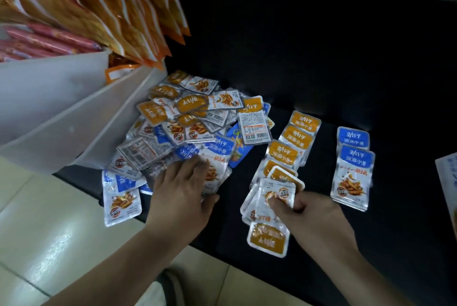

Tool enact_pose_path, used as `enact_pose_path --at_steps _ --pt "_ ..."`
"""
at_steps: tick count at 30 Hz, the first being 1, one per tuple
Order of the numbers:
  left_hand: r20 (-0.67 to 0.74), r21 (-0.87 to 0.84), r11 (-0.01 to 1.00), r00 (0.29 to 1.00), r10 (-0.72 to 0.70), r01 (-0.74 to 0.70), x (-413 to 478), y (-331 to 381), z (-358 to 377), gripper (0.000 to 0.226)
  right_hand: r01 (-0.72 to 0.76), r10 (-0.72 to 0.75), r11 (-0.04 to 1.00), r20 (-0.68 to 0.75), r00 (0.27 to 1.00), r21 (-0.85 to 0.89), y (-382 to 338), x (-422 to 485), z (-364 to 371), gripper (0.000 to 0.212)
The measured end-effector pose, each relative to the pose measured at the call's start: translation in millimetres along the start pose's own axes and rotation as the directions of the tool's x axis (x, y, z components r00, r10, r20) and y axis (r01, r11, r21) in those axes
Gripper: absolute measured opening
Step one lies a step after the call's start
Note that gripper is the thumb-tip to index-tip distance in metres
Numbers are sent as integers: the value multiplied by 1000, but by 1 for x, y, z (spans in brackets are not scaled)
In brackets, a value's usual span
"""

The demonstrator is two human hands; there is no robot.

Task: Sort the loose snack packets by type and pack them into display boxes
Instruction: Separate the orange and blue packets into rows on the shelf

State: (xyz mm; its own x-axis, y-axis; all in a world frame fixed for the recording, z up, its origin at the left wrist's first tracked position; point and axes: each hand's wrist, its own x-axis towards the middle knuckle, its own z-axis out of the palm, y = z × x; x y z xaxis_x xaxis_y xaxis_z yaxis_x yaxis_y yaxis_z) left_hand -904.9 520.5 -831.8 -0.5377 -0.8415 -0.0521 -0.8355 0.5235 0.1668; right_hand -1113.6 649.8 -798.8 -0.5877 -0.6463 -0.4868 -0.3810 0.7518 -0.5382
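A mixed heap of orange and blue snack packets (188,118) lies on a dark surface beside a white shelf. My left hand (183,187) rests flat on the heap's near edge, fingers straight, touching a blue packet (215,160). To the right runs a row of orange packets (294,137), overlapping toward me. My right hand (311,209) pinches an orange packet (277,194) at the near end of that row. Another orange packet (268,239) lies upside down just below it. Two blue packets (353,169) lie stacked further right.
A white shelf divider (61,108) stands at the left with large orange bags (111,4) hanging above it and pink packets (37,41) behind. A pale tiled floor (49,244) lies below. A white card edge (447,177) shows at far right.
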Motion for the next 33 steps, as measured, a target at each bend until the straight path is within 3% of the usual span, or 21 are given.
enact_pose_path --at_steps 3,6,9,12,13,15,17,19,20,22,24,25,27,29,31,33 --pt "-17 20 1000 1000 22 -21 -1 0 1 68 25 -26 994 -3 1000 -108 4 0 0 54" --pt "-60 -11 999 997 51 -52 -3 2 -1 64 100 -99 994 -36 994 45 4 2 -3 42" --pt "-101 -285 944 985 142 -166 -6 18 -18 58 230 -241 967 99 965 111 -5 0 -19 34" --pt "28 -751 646 972 235 -135 -8 45 -41 47 377 -362 926 225 905 -27 -21 -4 -30 37" --pt "106 -813 579 963 250 -61 -8 52 -43 44 394 -373 918 219 902 -56 -25 -5 -31 34" --pt "204 -839 537 967 150 94 -7 56 -41 30 368 -361 929 153 920 -20 -28 -5 -31 28" --pt "332 -863 396 943 -23 314 -7 50 -36 17 269 -283 954 93 955 133 -26 -3 -35 27" --pt "456 -872 150 885 -97 466 -10 48 -33 17 97 -156 923 133 979 372 -22 -3 -39 26" --pt "493 -863 70 864 -103 500 -11 50 -33 19 -11 -106 858 199 974 514 -21 -3 -38 27" --pt "522 -850 19 846 -109 527 -16 55 -30 21 -162 -59 717 291 955 678 -23 -7 -34 31" --pt "505 -848 106 852 -138 520 -22 60 -26 21 -130 -63 716 248 967 686 -22 -8 -29 30" --pt "436 -849 249 884 -168 466 -24 59 -23 22 -69 -75 757 191 979 650 -21 -8 -27 29" --pt "142 -753 615 971 -192 232 -24 45 -14 22 58 -119 839 78 990 541 -21 -7 -29 30" --pt "-101 -485 873 987 -123 59 -16 22 -8 30 161 -202 897 57 978 411 -21 -4 -30 31" --pt "-147 -261 965 986 -74 33 -5 3 -4 44 279 -310 936 128 942 217 -25 -2 -24 33" --pt "-101 -166 985 992 -74 56 1 -7 -1 57 382 -369 924 213 905 -18 -28 4 -12 42"
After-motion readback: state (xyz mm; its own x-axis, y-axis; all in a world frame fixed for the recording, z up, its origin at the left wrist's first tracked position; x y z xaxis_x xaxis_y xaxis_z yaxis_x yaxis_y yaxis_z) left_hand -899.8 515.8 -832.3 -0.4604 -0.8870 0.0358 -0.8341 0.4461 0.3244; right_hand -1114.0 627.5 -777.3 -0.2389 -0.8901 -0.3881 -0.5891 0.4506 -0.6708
